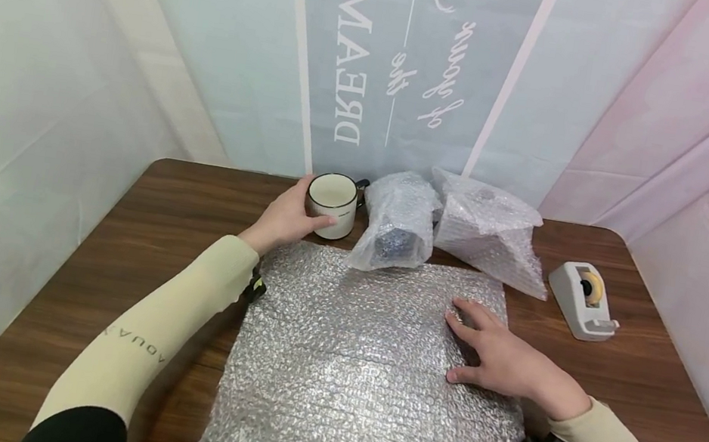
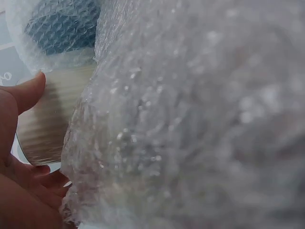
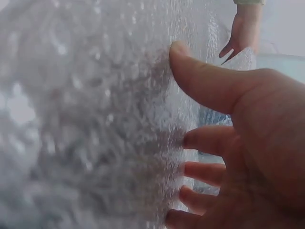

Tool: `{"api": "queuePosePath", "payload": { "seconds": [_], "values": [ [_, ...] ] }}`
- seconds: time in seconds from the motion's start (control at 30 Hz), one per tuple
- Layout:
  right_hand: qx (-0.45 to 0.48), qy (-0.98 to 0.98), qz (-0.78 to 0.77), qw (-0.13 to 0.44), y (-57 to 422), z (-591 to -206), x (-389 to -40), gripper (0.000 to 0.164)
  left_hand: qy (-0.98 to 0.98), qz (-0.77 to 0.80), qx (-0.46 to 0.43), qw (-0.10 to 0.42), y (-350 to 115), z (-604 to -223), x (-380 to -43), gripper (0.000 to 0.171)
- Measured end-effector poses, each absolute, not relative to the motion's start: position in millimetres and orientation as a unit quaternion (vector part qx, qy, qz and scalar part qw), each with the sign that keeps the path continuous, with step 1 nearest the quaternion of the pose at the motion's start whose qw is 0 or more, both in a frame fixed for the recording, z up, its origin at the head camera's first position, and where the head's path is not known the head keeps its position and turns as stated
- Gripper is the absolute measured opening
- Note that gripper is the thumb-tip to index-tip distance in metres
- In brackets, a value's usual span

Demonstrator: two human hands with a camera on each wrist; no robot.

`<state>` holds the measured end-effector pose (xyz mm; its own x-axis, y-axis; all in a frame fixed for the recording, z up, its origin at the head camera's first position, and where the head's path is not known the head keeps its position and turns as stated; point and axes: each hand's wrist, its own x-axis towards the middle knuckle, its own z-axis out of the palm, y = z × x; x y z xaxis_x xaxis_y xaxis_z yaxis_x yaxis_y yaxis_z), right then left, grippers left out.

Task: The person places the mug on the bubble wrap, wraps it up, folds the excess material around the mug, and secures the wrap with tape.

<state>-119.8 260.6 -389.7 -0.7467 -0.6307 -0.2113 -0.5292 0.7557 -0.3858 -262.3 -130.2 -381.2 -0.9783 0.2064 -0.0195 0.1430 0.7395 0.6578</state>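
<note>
A white enamel-style mug (image 1: 339, 219) with a black rim and dark handle stands upright near the back of the table. My left hand (image 1: 287, 217) grips it from the left, thumb across the front and fingers round the far side. In the left wrist view the thumb (image 2: 31, 91) lies against the mug's wall (image 2: 53, 109). A sheet of bubble wrap (image 1: 345, 372) is spread flat before me. On its right part rests my right hand (image 1: 502, 358), fingers apart; the right wrist view shows its fingertips (image 3: 190, 139) touching the sheet.
Two bubble-wrapped bundles, one upright-looking (image 1: 400, 212) and one wider (image 1: 487, 229), sit at the back beside the mug. A white tape dispenser (image 1: 579, 300) stands at the right. Behind the wooden table (image 1: 192, 204) hangs a printed cloth (image 1: 405, 68).
</note>
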Motion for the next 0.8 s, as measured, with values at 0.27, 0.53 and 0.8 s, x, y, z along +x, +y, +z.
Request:
{"api": "queuePosePath", "payload": {
  "seconds": [0.27, 0.53, 0.8],
  "values": [
    [-0.291, 0.934, -0.115, 0.173, 256, -387, -118, 0.091, 0.927, 0.361, 0.091, 0.056, -120, -380, -269, 0.101],
    [-0.287, 0.938, -0.104, 0.165, 253, -389, -116, 0.09, 0.922, 0.373, 0.087, 0.051, -115, -382, -270, 0.1],
    [-0.284, 0.937, -0.127, 0.158, 256, -389, -115, 0.088, 0.923, 0.373, 0.083, 0.051, -112, -382, -268, 0.1]
  ]
}}
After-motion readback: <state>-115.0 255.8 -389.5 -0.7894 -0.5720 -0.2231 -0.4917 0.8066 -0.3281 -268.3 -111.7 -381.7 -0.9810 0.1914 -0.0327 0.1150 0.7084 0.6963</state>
